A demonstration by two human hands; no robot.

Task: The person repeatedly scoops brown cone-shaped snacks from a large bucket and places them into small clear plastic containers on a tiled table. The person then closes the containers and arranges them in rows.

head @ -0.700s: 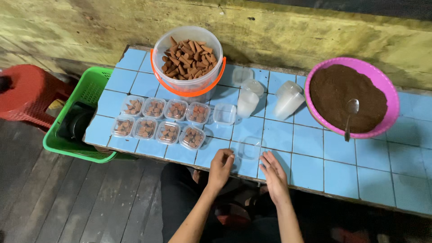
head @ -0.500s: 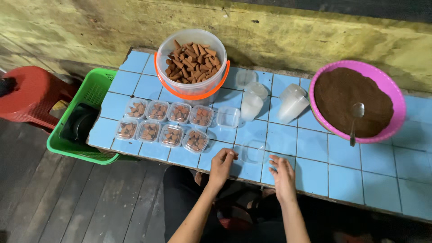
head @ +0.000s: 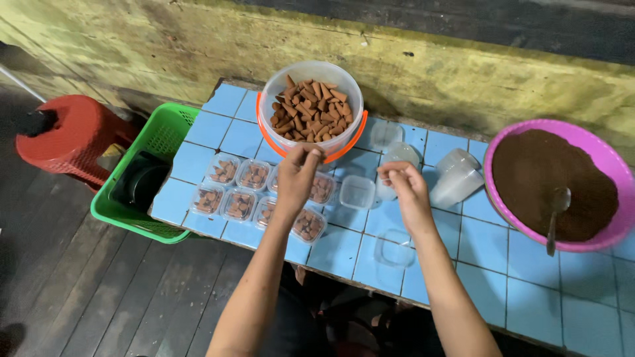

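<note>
Head view: the left hand (head: 299, 173) is raised over the blue-tiled table (head: 476, 231), just in front of the clear plastic bucket with an orange rim (head: 311, 109) that is heaped with brown cone-shaped pieces (head: 309, 108). Its fingers are bunched together at the tips, close to the near rim of the bucket; whether the grip pinches a cone there is too small to tell. Below and to the left of this hand lie two rows of small clear square plastic boxes filled with brown cones (head: 238, 188), set side by side near the table's front edge; the wrist covers part of the rows.

The right hand (head: 405, 185) hovers to the right, well apart from the left, its fingertips drawn together and pointing down; what, if anything, the grip pinches cannot be made out. Between the hands stands an empty small clear box (head: 357, 192), and nearer the front edge, under the right forearm, lies a flat clear lid (head: 394, 248). Behind the right hand are stacks of clear empty containers (head: 456, 178).

At the far right sits a pink round plastic basin of dark brown powder (head: 612, 228) with a metal spoon (head: 555, 215) resting in it. Left of the table stand a green plastic basket (head: 165, 135) and a red plastic stool (head: 69, 135) on the dark wooden floor (head: 86, 284).
</note>
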